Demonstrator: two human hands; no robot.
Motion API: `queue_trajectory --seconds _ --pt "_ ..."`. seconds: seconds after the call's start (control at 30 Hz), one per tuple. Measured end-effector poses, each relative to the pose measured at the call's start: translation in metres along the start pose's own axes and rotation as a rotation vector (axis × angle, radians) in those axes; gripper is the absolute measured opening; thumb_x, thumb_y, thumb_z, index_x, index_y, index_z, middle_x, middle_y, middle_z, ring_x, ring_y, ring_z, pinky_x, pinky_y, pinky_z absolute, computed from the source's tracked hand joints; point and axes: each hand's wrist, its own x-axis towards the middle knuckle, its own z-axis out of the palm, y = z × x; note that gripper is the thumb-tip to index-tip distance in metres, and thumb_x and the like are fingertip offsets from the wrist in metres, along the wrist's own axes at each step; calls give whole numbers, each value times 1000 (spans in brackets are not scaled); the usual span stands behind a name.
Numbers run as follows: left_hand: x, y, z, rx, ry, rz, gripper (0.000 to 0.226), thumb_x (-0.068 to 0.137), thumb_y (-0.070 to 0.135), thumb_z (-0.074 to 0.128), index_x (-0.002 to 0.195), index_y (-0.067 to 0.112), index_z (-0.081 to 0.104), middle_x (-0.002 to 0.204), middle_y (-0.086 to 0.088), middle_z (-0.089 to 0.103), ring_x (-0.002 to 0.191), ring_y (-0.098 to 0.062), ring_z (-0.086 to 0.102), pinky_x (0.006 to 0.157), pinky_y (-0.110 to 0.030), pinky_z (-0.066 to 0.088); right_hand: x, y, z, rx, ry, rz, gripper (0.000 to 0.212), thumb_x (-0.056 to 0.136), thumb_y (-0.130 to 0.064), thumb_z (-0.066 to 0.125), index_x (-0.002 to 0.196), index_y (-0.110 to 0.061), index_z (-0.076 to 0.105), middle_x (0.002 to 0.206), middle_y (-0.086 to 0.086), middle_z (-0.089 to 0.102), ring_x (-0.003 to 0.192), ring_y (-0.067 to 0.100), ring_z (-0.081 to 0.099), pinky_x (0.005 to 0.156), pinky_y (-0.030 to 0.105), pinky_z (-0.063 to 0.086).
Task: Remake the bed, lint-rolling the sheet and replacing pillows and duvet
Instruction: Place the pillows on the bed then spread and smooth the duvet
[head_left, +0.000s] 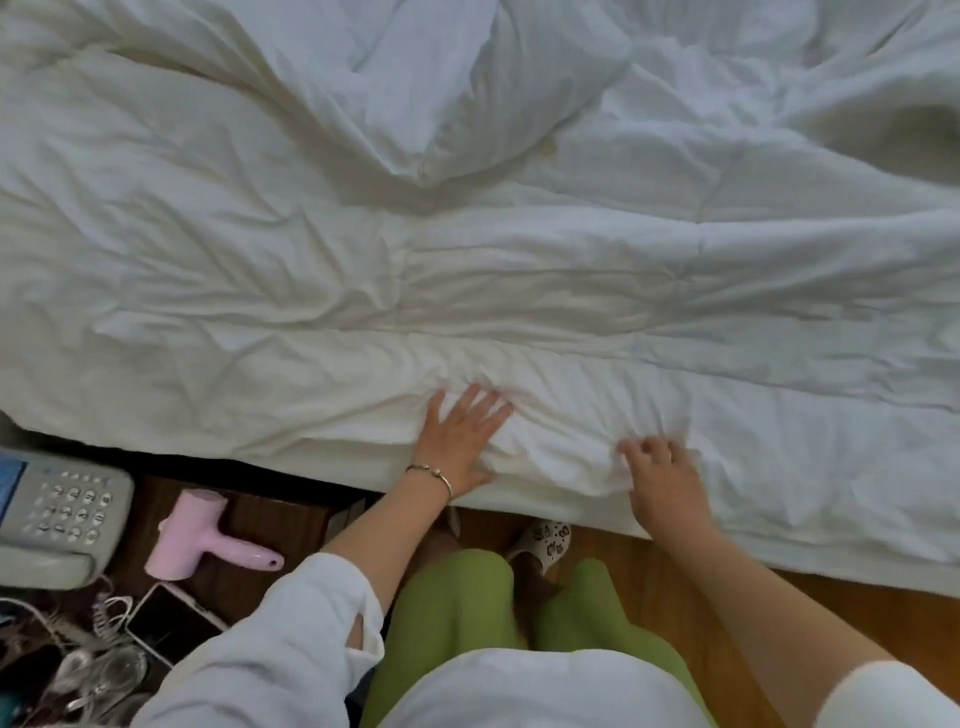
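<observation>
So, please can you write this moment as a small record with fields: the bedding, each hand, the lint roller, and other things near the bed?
bedding: white duvet, wrinkled, spread over the bed, its near edge hanging over the side
left hand: left hand flat on the duvet near the edge, fingers spread, bracelet on the wrist
right hand: right hand on the duvet edge, fingers curled into the cloth
lint roller: pink lint roller lying on the dark bedside table, not held
other things: grey telephone at the left; wooden floor below
</observation>
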Motion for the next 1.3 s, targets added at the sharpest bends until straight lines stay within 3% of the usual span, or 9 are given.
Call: queue_trajectory --seconds 0.13,0.23,0.3,0.4,0.5,0.73,0.83,1.03,1.3 --pt "17 20 -7 -126 236 -143 45 91 18 57 133 33 50 138 5 49 132 -20 39 110 -45 14 11 38 -19 83 78 -40 29 96 -13 46 124 -13 54 111 7 60 98 28 58 67 33 40" --pt "11 26 -18 -235 190 -141 22 94 20 52 113 23 63 111 0 62 108 -26 56 91 -36 36 7 52 -19 85 -49 -145 65 85 -52 61 136 -21 36 134 5 39 121 29 42 91 39 43" --pt "-9 19 -11 -178 -58 -64 23 97 30 48 116 25 60 117 0 62 109 -26 56 88 -34 41 -6 52 -5 28 -106 -85 84 77 -61 67 141 -27 25 140 7 28 125 35 36 94 44 43" --pt "-46 11 12 6 -371 -54 26 96 43 45 116 35 58 123 5 61 112 -22 57 92 -33 42 -27 52 20 87 -120 -30 50 92 -31 60 137 -23 39 132 9 46 115 33 46 85 39 49" --pt "-45 27 13 141 -294 -58 26 92 30 49 116 35 56 121 6 62 110 -19 58 91 -30 40 -39 67 32 135 -34 -66 33 98 -21 48 131 -23 49 120 4 55 109 27 51 72 33 43" --pt "2 109 -11 -120 -224 -49 62 81 43 56 134 15 38 136 -7 41 122 -26 45 98 -35 40 -60 137 36 328 -199 99 46 99 -34 47 145 -31 39 152 1 32 137 25 31 105 40 36" --pt "25 159 -27 -215 -122 160 61 85 35 55 139 18 35 141 -5 38 127 -26 41 98 -33 37 -82 164 42 516 -273 271 56 99 -30 50 151 -32 29 159 0 21 144 26 23 109 42 36" --pt "61 265 -51 -34 -234 557 68 92 35 51 151 33 17 159 3 18 142 -22 23 113 -39 29 -115 199 59 768 -218 477 64 97 -30 56 153 -30 25 162 1 15 148 25 17 113 46 34" --pt "96 370 -48 67 -262 496 75 91 33 54 152 31 12 160 0 12 145 -23 17 114 -40 27 -104 292 75 663 -148 394 69 95 -23 56 153 -27 19 162 0 8 147 26 12 112 41 32"
